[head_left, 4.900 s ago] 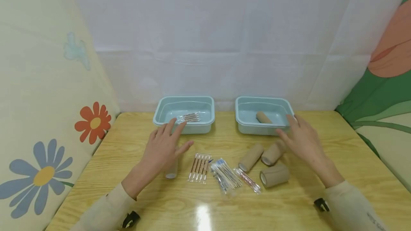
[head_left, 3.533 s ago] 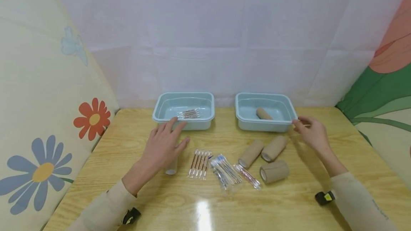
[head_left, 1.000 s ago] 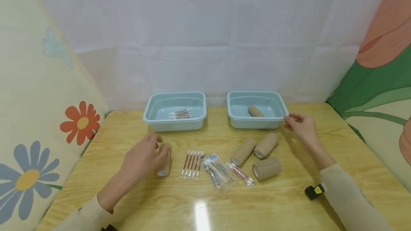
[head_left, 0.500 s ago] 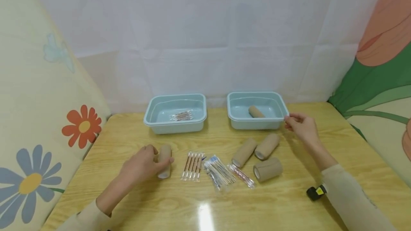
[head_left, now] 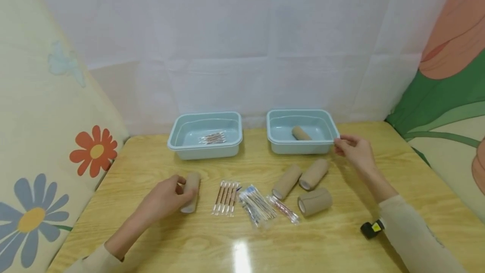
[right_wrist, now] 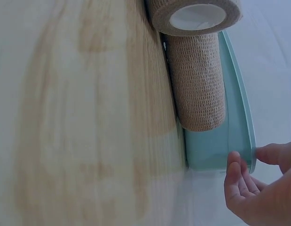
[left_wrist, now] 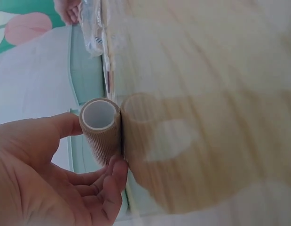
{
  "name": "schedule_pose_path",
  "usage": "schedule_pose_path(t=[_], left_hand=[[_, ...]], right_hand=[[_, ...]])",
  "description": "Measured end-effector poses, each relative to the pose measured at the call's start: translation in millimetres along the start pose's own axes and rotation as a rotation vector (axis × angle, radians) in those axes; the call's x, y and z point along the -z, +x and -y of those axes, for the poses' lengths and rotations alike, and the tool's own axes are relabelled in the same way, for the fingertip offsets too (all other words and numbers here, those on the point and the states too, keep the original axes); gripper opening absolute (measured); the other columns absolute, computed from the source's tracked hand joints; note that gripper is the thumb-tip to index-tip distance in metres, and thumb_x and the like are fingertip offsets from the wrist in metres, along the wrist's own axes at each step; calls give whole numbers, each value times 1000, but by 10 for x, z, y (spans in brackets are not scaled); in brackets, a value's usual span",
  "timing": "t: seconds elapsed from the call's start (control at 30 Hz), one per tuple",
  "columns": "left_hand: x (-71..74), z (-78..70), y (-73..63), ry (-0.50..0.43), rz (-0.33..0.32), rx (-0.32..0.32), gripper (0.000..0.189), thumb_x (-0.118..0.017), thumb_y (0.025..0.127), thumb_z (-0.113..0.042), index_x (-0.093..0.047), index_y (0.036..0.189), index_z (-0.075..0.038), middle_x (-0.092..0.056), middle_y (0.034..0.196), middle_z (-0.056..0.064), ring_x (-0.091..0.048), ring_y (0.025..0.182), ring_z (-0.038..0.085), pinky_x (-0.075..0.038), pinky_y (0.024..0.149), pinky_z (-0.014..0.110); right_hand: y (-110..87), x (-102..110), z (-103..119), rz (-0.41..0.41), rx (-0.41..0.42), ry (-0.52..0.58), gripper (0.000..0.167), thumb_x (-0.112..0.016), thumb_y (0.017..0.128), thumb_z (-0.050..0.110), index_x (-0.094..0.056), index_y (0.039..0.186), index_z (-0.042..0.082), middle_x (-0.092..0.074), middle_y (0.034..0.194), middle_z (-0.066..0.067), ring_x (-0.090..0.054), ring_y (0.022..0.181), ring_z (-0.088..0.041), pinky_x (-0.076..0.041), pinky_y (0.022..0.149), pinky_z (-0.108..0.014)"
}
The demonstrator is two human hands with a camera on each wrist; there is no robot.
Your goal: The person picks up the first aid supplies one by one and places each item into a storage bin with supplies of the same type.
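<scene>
The tan stretchy bandage roll lies on its side on the wooden table, left of the middle in the lower half of the head view. It is a short tube, with one end turned to the bottom of the frame. In the left wrist view its side looks crinkly, its open end has a white ring inside, and a faint copy of it shines in the table top. The left hand holds it in a narrow grip, thumb on one side and fingers on the other. The right hand pinches the corner of the blue tub right of the middle. Another tan roll lies in that tub.

A few seconds ago, the left hand reached up to the front edge of the other blue tub, left of the middle, and hid most of the bandage roll. Now the hand has come down and left, and much more of the roll shows. The roll is in about the same spot. The right hand had that same corner then too.
</scene>
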State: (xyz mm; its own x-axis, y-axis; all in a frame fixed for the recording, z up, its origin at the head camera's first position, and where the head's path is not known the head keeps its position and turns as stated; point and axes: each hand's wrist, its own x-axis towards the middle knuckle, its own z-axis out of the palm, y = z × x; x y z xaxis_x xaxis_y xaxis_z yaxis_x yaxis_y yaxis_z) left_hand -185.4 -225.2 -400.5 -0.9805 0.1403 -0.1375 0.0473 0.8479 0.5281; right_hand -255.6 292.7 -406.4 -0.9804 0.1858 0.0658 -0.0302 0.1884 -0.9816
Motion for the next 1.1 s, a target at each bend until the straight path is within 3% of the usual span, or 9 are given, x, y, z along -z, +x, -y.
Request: schedule_pose_path(t=[0.27, 0.57, 0.87, 1.1], left_hand=[[53, 44, -42, -163, 54, 7, 61, -67, 98, -43, -56, 135, 4, -66, 112, 14, -61, 102, 29, -54, 77, 42], [111, -30, -84, -201, 49, 7, 57, -67, 98, -37, -54, 139, 1, -64, 108, 12, -61, 94, 26, -53, 70, 38], [161, -219, -71, -193, -9, -67, 50, -67, 97, -30, -57, 138, -3, -64, 102, 8, -62, 93, 24, -52, 69, 35], [204, -394, -30, -197, -16, -140, 52, -67, 97, -31, -57, 138, -1, -64, 102, 8, -63, 90, 23, -52, 66, 36]], right_hand=[[19, -39, 14, 7, 1, 5, 50, -63, 102, 14, -48, 137, -19, -72, 97, -8, -68, 76, -5, -57, 75, -23], [6, -51, 27, 3, 7, -19, 48, -62, 102, 14, -50, 135, -20, -72, 99, -14, -67, 75, -5, -57, 75, -23], [16, -25, -4, -1, -5, -8, 49, -63, 102, 13, -49, 136, -20, -73, 95, -10, -68, 74, -5, -57, 73, -22], [2, -26, -26, -5, -4, 15, 47, -63, 102, 11, -49, 135, -20, -73, 94, -8, -68, 74, -6, -57, 73, -22]])
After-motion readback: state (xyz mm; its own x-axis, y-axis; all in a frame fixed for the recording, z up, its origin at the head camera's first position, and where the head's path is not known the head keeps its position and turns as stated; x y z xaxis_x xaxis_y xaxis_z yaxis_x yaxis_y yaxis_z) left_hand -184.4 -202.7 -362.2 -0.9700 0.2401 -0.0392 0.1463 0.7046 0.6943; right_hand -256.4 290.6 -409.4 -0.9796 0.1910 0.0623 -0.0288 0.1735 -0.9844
